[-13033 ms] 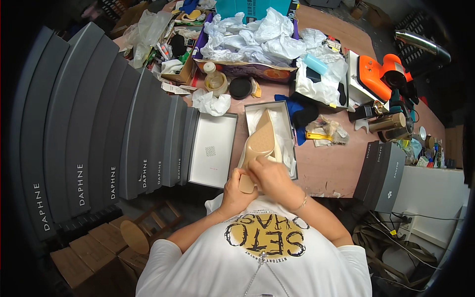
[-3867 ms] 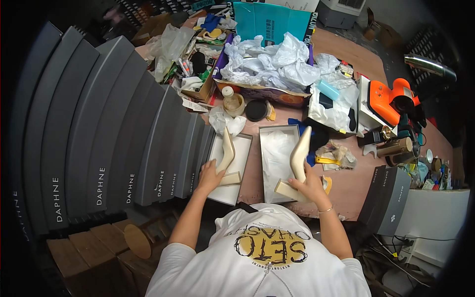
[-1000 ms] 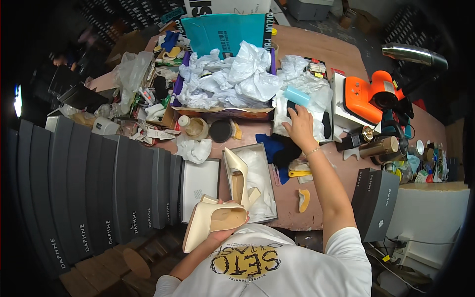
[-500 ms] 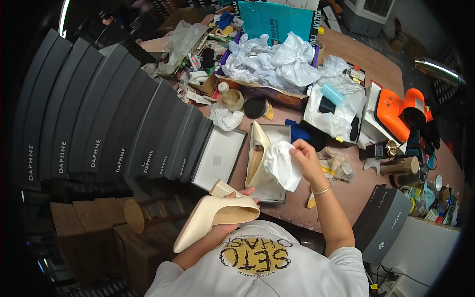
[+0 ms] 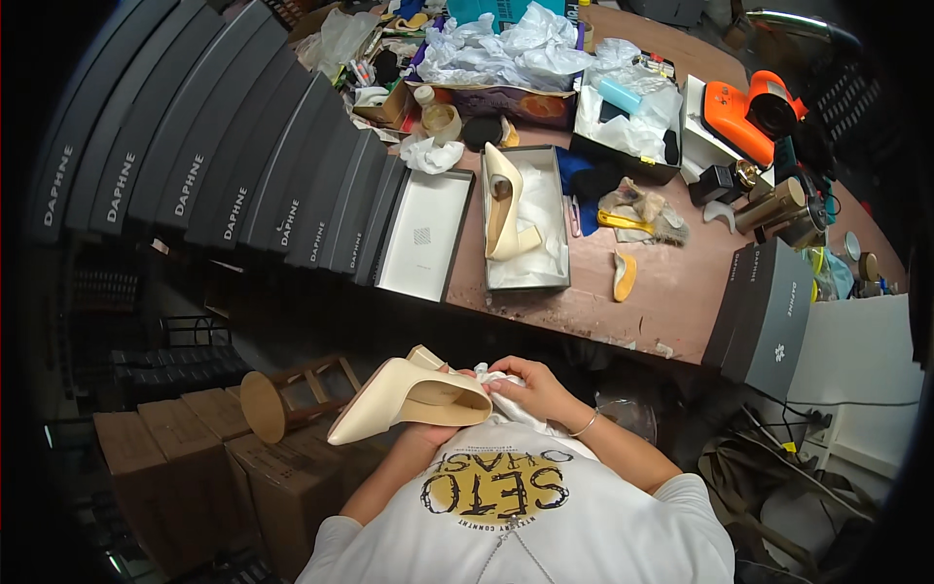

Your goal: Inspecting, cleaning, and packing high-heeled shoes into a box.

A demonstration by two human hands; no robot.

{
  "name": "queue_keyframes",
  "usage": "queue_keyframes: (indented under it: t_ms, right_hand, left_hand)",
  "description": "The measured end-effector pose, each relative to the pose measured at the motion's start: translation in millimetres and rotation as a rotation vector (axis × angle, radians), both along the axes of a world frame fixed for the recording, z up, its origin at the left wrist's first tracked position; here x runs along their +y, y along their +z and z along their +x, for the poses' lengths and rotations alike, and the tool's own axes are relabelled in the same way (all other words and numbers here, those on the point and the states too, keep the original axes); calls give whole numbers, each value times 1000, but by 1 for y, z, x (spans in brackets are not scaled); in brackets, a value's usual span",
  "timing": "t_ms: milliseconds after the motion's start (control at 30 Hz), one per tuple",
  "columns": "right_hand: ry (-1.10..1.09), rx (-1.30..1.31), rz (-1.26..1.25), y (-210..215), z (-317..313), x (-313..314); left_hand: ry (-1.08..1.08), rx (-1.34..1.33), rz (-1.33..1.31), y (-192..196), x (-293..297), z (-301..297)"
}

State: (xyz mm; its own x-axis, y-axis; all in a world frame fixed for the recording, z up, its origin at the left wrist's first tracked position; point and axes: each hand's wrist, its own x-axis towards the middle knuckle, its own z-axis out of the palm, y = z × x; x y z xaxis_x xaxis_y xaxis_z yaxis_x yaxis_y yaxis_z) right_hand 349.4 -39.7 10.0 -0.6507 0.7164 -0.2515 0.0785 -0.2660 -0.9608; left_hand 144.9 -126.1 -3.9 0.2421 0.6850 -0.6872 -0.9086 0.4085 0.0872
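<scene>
A cream block-heeled pump (image 5: 375, 401) rests in my left hand (image 5: 434, 436), toe pointing left and heel upward, close to my chest. Most of the left fingers are hidden under the shoe. My right hand (image 5: 533, 387) pinches a bunched white cloth (image 5: 508, 405) beside the pump's opening, close to the left fingertips. On the table ahead, a matching pump (image 5: 502, 229) lies in an open shoebox (image 5: 566, 255) with white tissue paper (image 5: 541, 200). The box's pale-lined lid (image 5: 420, 258) lies just left of it.
Stacked dark shoeboxes (image 5: 209, 146) fill the left; another dark box (image 5: 773, 311) stands at the table's right edge. Behind are a carton of crumpled tissue (image 5: 506, 49) and an orange device (image 5: 739, 122). A yellow-handled brush (image 5: 628, 222) and an insole-shaped pad (image 5: 625, 276) lie right of the shoebox.
My right hand has brought the white cloth from over the open shoebox down to the pump in my left hand. The view has shifted, so the table appears higher. The left hand still holds the pump.
</scene>
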Motion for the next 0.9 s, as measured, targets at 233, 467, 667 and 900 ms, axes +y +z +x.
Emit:
queue_keyframes:
  t_ms: [233,467,667,900]
  right_hand:
    - [-36,-18,273,-18,-18,-81]
    - [198,63,-358,1,-25,-121]
    - [-55,315,-584,7,-24,-143]
    - [67,-75,195,14,-28,-141]
  left_hand:
    - [37,57,60,5,-96,-15]
    - [-66,-8,100,10,-150,-18]
    - [17,-89,44,15,-155,-13]
    - [13,-30,-87,-6,-144,-12]
